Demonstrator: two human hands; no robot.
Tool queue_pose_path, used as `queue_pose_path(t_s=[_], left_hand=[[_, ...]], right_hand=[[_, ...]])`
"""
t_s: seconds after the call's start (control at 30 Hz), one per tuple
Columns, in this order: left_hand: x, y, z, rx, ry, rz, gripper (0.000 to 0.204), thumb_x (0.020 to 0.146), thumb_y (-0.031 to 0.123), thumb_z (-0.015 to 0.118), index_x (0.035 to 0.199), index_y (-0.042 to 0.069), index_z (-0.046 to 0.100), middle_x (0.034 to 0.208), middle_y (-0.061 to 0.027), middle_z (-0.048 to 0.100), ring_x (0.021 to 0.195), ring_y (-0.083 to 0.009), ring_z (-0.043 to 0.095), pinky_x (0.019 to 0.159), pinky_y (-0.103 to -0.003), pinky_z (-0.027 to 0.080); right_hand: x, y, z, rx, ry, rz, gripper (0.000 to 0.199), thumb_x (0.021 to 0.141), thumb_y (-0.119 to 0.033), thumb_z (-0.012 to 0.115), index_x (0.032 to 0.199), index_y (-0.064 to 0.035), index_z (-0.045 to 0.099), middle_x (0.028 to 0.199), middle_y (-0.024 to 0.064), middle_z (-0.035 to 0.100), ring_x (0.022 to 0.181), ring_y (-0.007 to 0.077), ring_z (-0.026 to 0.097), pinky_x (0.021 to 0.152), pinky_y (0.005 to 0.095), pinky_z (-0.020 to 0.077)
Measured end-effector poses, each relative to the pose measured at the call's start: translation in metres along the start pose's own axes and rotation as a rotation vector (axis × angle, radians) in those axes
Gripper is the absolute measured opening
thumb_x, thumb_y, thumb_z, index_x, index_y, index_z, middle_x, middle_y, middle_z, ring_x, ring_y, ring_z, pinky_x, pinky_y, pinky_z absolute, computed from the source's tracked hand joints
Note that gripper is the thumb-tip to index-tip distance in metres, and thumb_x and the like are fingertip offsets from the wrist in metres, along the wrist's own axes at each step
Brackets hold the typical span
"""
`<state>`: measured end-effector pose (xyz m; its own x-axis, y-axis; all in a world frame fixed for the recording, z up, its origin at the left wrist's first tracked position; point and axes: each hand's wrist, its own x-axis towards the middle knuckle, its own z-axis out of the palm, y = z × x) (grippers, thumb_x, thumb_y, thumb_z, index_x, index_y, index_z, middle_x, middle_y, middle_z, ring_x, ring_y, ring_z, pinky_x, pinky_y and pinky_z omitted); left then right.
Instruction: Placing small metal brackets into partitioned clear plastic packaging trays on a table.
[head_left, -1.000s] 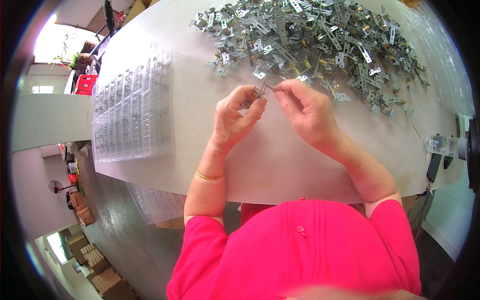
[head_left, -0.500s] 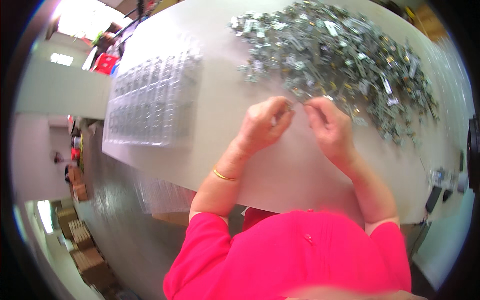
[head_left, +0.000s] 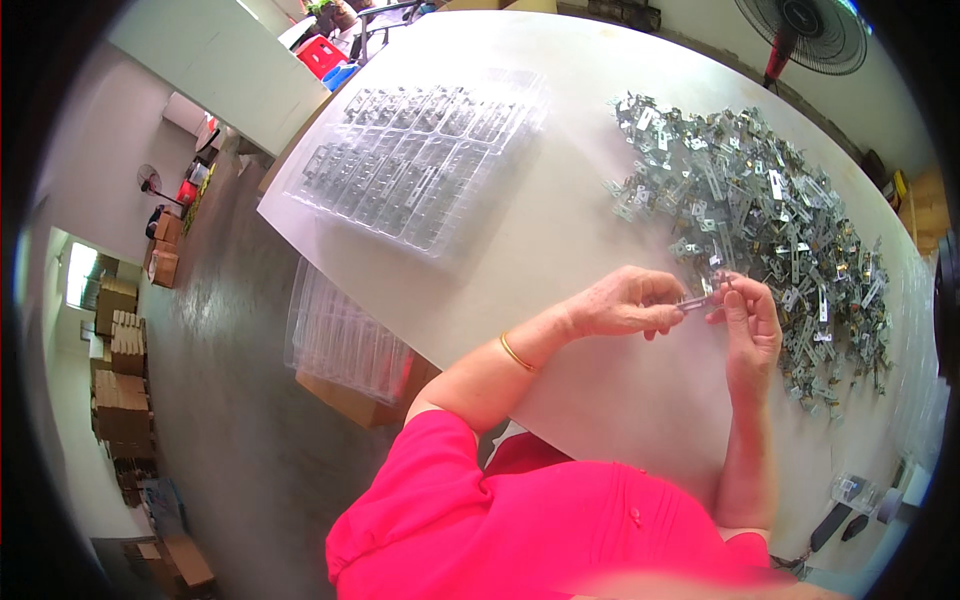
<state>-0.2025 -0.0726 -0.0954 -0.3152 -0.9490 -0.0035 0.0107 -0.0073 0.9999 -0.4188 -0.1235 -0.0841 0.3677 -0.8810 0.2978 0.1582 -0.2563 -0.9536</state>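
Note:
Both my hands meet over the table beside a wide pile of small metal parts, mostly flat silvery strips with some brass-coloured bits. My left hand pinches one end of a narrow metal strip part. At the other end of the strip, my right hand has its thumb and fingers closed on it, just at the pile's near edge. Fingertips cover part of the strip, so its exact shape is hidden. To the left lies a clear plastic tray with many compartments holding rows of similar parts.
The pale table has its left edge next to the grey floor. Below that edge, clear plastic trays sit on a cardboard box. A black fan stands beyond the far side. A clear bottle lies at the right.
The view has swung, so tray and pile appear shifted. My hands have come together, and a metal strip now shows between them.

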Motion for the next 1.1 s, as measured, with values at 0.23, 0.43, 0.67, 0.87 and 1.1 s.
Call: queue_pose_path(t_s=[0.23,0.43,0.67,0.87,1.1], left_hand=[[0.002,0.0,-0.004,-0.067,-0.129,-0.06,0.037,0.096,0.032,0.068,0.11,-0.002,0.065,0.088,-0.0058,0.068,0.079,-0.0135,0.066,0.074,-0.029,0.052],[0.008,-0.01,0.006,0.284,0.165,0.276,0.03,0.087,0.02,0.076,0.106,0.0,0.062,0.09,-0.0073,0.067,0.086,-0.0169,0.065,0.08,-0.032,0.052],[0.006,-0.008,0.015,0.554,0.248,0.459,0.023,0.083,0.006,0.075,0.103,0.002,0.063,0.09,-0.0127,0.069,0.083,-0.0308,0.068,0.076,-0.038,0.055],[0.006,-0.011,0.012,0.512,0.317,0.395,0.021,0.085,0.004,0.074,0.103,0.001,0.066,0.093,-0.0122,0.07,0.086,-0.0251,0.07,0.078,-0.035,0.056],[0.005,0.015,0.002,0.421,0.647,0.352,0.016,0.09,0.005,0.074,0.104,0.0,0.067,0.093,-0.0022,0.071,0.088,-0.0084,0.063,0.082,-0.027,0.052]], right_hand=[[0.005,-0.012,0.008,-0.085,-0.076,0.071,0.01,0.103,-0.007,0.056,0.11,-0.003,0.062,0.099,0.0022,0.067,0.084,0.0086,0.063,0.075,0.0247,0.0525],[0.001,-0.011,0.012,-0.169,0.012,0.097,0.007,0.103,-0.007,0.057,0.106,-0.0022,0.061,0.09,0.0023,0.065,0.075,0.0092,0.064,0.07,0.025,0.0544],[-0.007,0.0,0.011,-0.116,0.011,0.119,0.007,0.103,-0.009,0.058,0.107,-0.0038,0.061,0.088,0.0014,0.064,0.074,0.0083,0.063,0.067,0.0237,0.0528],[-0.01,-0.001,0.018,-0.162,0.118,-0.068,0.007,0.102,-0.007,0.058,0.108,-0.005,0.061,0.104,0.0053,0.061,0.08,0.0087,0.06,0.065,0.0241,0.0512],[-0.042,0.022,0.019,-0.329,-0.35,-0.181,0.011,0.09,0.002,0.067,0.098,-0.0026,0.062,0.085,0.0111,0.062,0.067,0.0229,0.062,0.06,0.0328,0.05]])
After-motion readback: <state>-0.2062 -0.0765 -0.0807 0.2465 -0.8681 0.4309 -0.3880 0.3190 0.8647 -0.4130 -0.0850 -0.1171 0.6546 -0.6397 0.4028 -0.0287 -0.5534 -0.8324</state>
